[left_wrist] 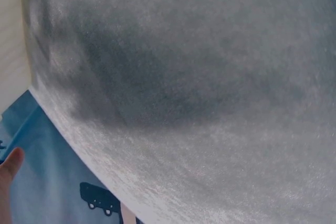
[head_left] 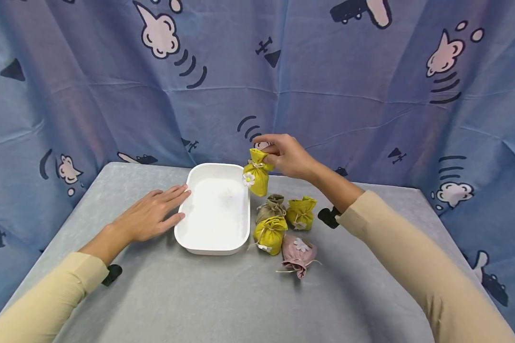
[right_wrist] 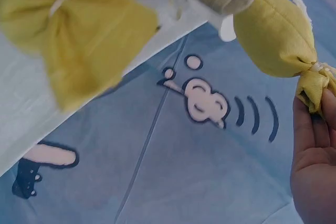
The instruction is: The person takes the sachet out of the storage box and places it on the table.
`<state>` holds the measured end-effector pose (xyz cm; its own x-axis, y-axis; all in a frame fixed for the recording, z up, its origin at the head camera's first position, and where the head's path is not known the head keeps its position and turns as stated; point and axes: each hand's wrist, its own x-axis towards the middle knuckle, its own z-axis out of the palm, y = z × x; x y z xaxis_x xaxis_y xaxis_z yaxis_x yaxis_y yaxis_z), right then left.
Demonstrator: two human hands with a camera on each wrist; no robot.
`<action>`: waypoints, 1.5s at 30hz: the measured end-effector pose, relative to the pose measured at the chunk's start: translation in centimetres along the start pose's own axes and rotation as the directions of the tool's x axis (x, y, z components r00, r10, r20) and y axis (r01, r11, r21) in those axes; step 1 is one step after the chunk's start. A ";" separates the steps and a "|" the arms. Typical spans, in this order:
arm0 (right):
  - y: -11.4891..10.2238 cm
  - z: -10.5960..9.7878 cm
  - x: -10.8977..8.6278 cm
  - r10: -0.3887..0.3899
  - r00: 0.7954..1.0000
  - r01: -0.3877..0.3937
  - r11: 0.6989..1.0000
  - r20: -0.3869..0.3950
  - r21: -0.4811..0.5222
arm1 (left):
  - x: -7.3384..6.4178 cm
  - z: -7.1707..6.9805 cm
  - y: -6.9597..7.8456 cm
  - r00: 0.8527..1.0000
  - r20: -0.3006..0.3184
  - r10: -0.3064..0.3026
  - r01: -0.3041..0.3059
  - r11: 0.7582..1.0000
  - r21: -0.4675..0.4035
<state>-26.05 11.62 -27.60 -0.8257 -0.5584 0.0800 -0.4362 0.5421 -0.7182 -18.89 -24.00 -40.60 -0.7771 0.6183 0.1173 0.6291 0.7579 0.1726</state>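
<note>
My right hand (head_left: 288, 155) pinches the gathered top of a yellow drawstring pouch (head_left: 257, 178) that has a white flower on it. The pouch hangs in the air beside the right rim of a white tray (head_left: 216, 209); the right wrist view shows the same pouch (right_wrist: 275, 32) between the thumb and fingers of the hand (right_wrist: 317, 177). Fingers straight, my left hand (head_left: 154, 214) touches the tray's left rim. Nothing lies inside the tray. In the left wrist view only part of a finger or thumb (left_wrist: 10, 166) shows at the edge.
Right of the tray lie a grey-brown pouch (head_left: 272, 206), a yellow pouch (head_left: 271, 236), another yellow pouch (head_left: 301, 214) and a pink pouch (head_left: 298, 252). They stand close together on the grey table (head_left: 223, 300). A blue printed curtain (head_left: 227, 95) hangs behind the table.
</note>
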 end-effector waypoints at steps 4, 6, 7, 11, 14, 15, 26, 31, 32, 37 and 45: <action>0.8 -1.0 -0.5 0.018 0.999 -0.018 1.000 -0.031 -0.021 | 0.0 0.0 0.0 1.000 0.002 -0.003 0.003 1.000 0.000; 1.3 -1.5 -0.7 0.032 0.999 -0.033 0.999 -0.039 -0.014 | 0.0 0.1 0.0 1.000 0.002 -0.004 0.004 1.000 -0.001; 1.6 -1.7 -0.9 0.041 0.998 -0.042 0.999 -0.046 -0.013 | 0.0 0.1 0.0 1.000 0.002 -0.005 0.005 1.000 -0.002; 2.7 -2.5 -1.6 0.082 0.994 -0.084 0.996 -0.075 -0.018 | 0.0 0.1 0.0 1.000 0.003 -0.005 0.005 1.000 -0.006; 3.6 -3.0 -2.1 0.110 0.989 -0.114 0.993 -0.098 -0.030 | 0.0 0.1 0.0 1.000 0.001 -0.004 0.004 1.000 -0.007; 3.9 -3.1 -2.2 0.116 0.988 -0.120 0.992 -0.102 -0.031 | 0.0 0.1 0.0 1.000 0.000 -0.003 0.003 1.000 -0.006; 6.9 -2.5 -3.4 0.149 0.986 -0.152 0.988 -0.072 -0.034 | 0.0 0.1 -0.2 1.000 0.005 -0.010 0.010 1.000 -0.007; 7.8 -1.8 -3.6 0.164 0.983 -0.167 0.985 -0.082 -0.038 | 0.1 0.1 -0.2 1.000 0.004 -0.010 0.010 1.000 -0.011; 8.0 -1.6 -3.6 0.168 0.982 -0.172 0.984 -0.085 -0.041 | 0.1 0.1 -0.2 1.000 0.004 -0.010 0.010 1.000 -0.011; 8.7 -0.7 -3.7 0.189 0.978 -0.193 0.981 -0.088 -0.037 | 0.1 0.1 -0.1 1.000 0.004 -0.011 0.011 1.000 -0.014; 9.2 0.1 -3.8 0.192 0.979 -0.195 0.980 -0.071 -0.042 | 0.1 -0.1 0.1 1.000 0.008 -0.012 0.012 1.000 -0.015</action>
<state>-26.93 18.66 -34.53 -0.9174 -0.3978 -0.0103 -0.2812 0.6664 -0.6906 -18.91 -23.93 -40.53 -0.7845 0.6107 0.1078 0.6193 0.7623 0.1884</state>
